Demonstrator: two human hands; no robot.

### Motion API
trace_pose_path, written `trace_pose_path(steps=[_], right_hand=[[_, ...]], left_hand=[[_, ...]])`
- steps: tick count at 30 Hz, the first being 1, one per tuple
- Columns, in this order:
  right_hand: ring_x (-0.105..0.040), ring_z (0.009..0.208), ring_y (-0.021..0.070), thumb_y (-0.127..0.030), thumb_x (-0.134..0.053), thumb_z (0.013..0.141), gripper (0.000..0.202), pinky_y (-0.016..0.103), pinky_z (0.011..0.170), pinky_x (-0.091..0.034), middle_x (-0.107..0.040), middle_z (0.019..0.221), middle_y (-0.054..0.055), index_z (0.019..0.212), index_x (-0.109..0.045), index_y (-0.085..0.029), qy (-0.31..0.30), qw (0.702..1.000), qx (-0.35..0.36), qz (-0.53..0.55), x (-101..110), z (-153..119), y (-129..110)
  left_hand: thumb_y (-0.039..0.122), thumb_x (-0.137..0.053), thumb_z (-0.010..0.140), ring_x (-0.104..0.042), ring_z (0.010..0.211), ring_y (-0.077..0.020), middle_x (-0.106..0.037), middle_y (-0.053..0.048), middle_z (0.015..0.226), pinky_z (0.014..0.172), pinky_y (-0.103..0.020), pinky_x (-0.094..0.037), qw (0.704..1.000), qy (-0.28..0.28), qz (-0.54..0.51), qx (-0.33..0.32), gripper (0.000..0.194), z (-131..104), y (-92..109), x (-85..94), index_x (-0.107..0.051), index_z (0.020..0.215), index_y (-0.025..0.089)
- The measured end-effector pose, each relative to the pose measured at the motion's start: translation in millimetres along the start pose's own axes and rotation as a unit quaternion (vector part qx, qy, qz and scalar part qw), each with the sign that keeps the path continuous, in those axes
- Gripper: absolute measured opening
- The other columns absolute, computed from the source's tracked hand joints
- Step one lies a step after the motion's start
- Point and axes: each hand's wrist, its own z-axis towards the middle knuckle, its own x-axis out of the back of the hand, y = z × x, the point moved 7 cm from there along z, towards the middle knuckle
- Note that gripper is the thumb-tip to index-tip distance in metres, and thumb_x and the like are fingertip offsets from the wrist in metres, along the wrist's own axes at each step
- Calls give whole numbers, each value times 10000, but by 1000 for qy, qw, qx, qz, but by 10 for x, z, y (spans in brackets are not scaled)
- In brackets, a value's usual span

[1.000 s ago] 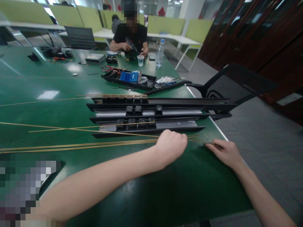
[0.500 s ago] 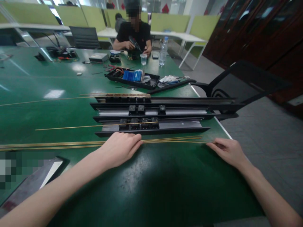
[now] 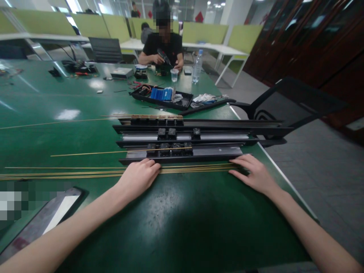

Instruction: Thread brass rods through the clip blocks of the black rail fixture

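Note:
Several long thin brass-coloured rods (image 3: 196, 168) lie side by side across the green table. My left hand (image 3: 140, 175) is closed over them near the middle, its fingertips on the rods. At their right ends my right hand (image 3: 251, 172) has thumb and fingers apart, one on each side of the bundle. Just behind the rods are black channel rails (image 3: 216, 156) with small black blocks (image 3: 165, 149) in them. A single rod (image 3: 85, 154) rests across the nearest rail's blocks and reaches left over the table.
A black tray (image 3: 182, 102) with a blue item stands further back, beside white gloves (image 3: 204, 99). A plastic bottle (image 3: 197, 68) and a cup (image 3: 174, 75) are near a person (image 3: 163, 47) holding a tool. A dark flat device (image 3: 42, 220) lies front left.
My right hand has moved left along the rods and its fingers have spread. My left hand has shifted slightly left. The rods' right ends are now closer together.

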Motion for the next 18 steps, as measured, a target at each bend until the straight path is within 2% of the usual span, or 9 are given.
trace_pose_path(steps=[3, 7, 13, 18], right_hand=[[-671, 1054, 288, -400, -683, 888, 356, 473, 929, -557, -704, 1163, 123, 1193, -697, -218, -20, 1000, 10, -6, -42, -12, -66], [-680, 1035, 257, -333, -632, 929, 331, 432, 910, -576, -698, 1159, 113, 1235, -677, -216, -53, 998, 20, 3, -92, 27, -158], [-690, 963, 239, -249, -548, 960, 242, 390, 821, -596, -711, 1063, 96, 1115, -732, -222, -107, 993, 57, -5, -197, 207, -340], [-689, 890, 223, -206, -528, 953, 234, 363, 753, -595, -705, 1014, 95, 1047, -742, -208, -132, 986, 95, -23, -270, 336, -541]], left_hand=[[292, -462, 984, -644, 973, -252, -679, -114, 1039, 784, -356, -538, 1000, -1, -16, -22, 263, -31, 13, -9, -681, 1057, 166], [169, -461, 959, -641, 977, -247, -662, -112, 1030, 794, -350, -540, 999, -16, -6, -39, 235, -15, -10, -39, -681, 1040, 152], [32, -480, 912, -638, 982, -264, -661, -134, 1024, 788, -360, -548, 998, -37, 32, -45, 230, 22, 32, -108, -659, 1036, 106], [24, -465, 922, -635, 991, -277, -658, -166, 1072, 794, -384, -554, 995, -41, 72, -51, 229, 21, 118, -169, -639, 1058, 84]])
